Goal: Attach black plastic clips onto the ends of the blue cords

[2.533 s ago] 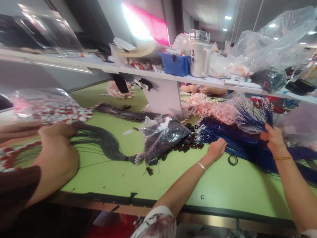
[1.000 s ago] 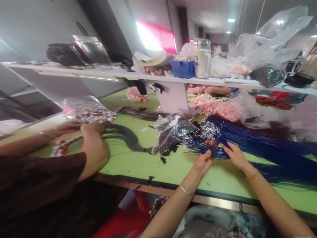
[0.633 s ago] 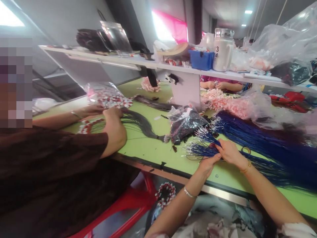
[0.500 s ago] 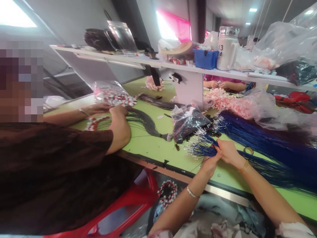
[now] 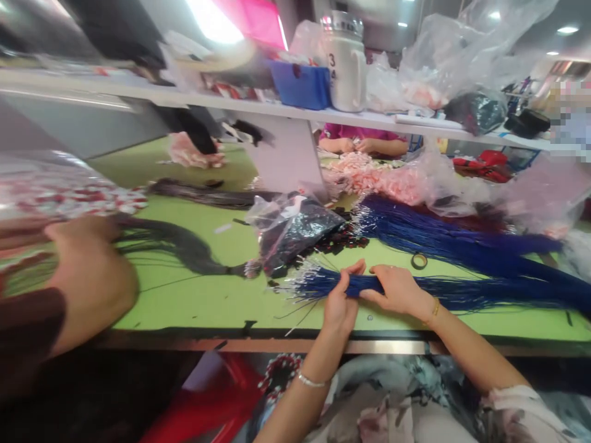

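A bundle of blue cords [image 5: 471, 292] with white tips lies across the green tabletop, its tipped end fanned out at the left. My left hand [image 5: 342, 301] is wrapped round the bundle near those tips, thumb on top. Just to the right, my right hand [image 5: 399, 292] grips the same bundle, thumb and fingers round it. Behind it rests a second blue bundle [image 5: 443, 234]. A roll of tape [image 5: 418, 261] sits between the two bundles. Beyond my left hand is a clear bag [image 5: 295, 231] of dark pieces, with small black parts scattered beside it.
At the left, a co-worker's arm [image 5: 95, 277] reaches over the table beside grey cords [image 5: 184, 243]. A white shelf [image 5: 277, 114] crosses above, holding a blue bin [image 5: 302, 85] and a white mug [image 5: 346, 67]. Pink pieces [image 5: 383, 178] are heaped behind; another person sits opposite.
The view has swung to the right. My hands have moved apart along the blue bundle, which now lies straighter, and my right hand sits farther from the tips.
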The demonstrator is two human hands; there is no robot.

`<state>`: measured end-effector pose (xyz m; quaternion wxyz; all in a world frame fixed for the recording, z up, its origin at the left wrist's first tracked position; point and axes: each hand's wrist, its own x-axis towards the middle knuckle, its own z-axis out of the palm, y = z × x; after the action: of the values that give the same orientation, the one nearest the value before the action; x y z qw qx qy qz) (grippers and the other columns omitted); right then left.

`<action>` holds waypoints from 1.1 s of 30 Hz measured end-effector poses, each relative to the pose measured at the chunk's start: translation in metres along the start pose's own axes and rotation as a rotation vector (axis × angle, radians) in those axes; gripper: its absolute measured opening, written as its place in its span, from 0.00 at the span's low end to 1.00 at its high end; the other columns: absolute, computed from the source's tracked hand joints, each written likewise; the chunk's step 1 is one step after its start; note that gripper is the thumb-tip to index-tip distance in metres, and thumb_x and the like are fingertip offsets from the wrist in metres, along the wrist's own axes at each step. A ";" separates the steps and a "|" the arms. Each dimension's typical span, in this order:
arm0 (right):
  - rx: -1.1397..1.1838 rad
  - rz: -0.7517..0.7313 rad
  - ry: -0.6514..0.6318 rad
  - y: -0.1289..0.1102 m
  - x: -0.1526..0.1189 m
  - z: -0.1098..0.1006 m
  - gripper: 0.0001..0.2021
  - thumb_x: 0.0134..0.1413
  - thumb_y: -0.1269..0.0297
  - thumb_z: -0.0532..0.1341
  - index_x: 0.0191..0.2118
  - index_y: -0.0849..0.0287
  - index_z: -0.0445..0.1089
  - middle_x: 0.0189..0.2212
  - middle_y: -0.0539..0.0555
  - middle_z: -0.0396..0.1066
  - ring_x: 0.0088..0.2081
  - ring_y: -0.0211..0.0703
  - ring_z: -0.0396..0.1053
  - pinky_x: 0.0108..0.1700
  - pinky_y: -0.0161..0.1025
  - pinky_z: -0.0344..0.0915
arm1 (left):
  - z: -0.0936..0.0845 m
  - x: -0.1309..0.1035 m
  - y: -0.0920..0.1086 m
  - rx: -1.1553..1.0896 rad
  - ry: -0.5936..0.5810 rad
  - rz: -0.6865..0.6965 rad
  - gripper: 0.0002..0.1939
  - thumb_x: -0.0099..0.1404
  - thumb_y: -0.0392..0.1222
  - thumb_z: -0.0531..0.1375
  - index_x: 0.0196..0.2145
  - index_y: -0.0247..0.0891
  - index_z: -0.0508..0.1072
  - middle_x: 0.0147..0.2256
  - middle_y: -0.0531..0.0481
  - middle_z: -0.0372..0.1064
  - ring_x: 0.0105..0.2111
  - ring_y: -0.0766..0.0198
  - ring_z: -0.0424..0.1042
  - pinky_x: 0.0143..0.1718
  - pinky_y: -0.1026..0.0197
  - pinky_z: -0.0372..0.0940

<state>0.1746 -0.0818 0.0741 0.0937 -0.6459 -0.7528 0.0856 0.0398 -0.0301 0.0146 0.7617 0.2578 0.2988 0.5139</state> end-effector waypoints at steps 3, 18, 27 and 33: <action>-0.034 0.109 -0.006 0.019 -0.027 -0.005 0.22 0.62 0.46 0.46 0.43 0.60 0.65 0.37 0.58 0.72 0.37 0.45 0.68 0.38 0.37 0.56 | 0.002 -0.004 0.003 -0.038 -0.001 -0.044 0.17 0.59 0.56 0.59 0.31 0.38 0.74 0.48 0.42 0.71 0.52 0.52 0.67 0.56 0.47 0.58; -0.100 0.084 0.003 0.022 -0.003 0.035 0.20 0.65 0.59 0.44 0.30 0.59 0.68 0.28 0.56 0.72 0.31 0.42 0.67 0.33 0.37 0.52 | 0.000 0.007 -0.004 -0.216 0.121 -0.029 0.18 0.54 0.55 0.64 0.23 0.38 0.65 0.22 0.53 0.68 0.30 0.62 0.72 0.45 0.53 0.66; -0.127 0.039 0.002 0.025 -0.036 0.037 0.30 0.52 0.51 0.58 0.57 0.63 0.56 0.45 0.63 0.69 0.44 0.52 0.66 0.44 0.43 0.58 | 0.004 0.003 0.011 -0.368 0.189 -0.142 0.27 0.59 0.59 0.57 0.15 0.38 0.53 0.15 0.57 0.52 0.18 0.70 0.60 0.30 0.61 0.65; -0.213 0.274 -0.167 0.057 -0.057 0.033 0.12 0.56 0.64 0.55 0.46 0.58 0.64 0.34 0.56 0.74 0.35 0.48 0.71 0.33 0.38 0.55 | 0.000 -0.010 0.021 -0.190 0.148 -0.216 0.26 0.60 0.62 0.54 0.18 0.36 0.62 0.23 0.47 0.68 0.28 0.62 0.70 0.38 0.56 0.67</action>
<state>0.2291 -0.1297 0.0265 -0.0508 -0.7392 -0.6679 0.0706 0.0236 -0.0319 0.0316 0.8093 0.1123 0.3300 0.4728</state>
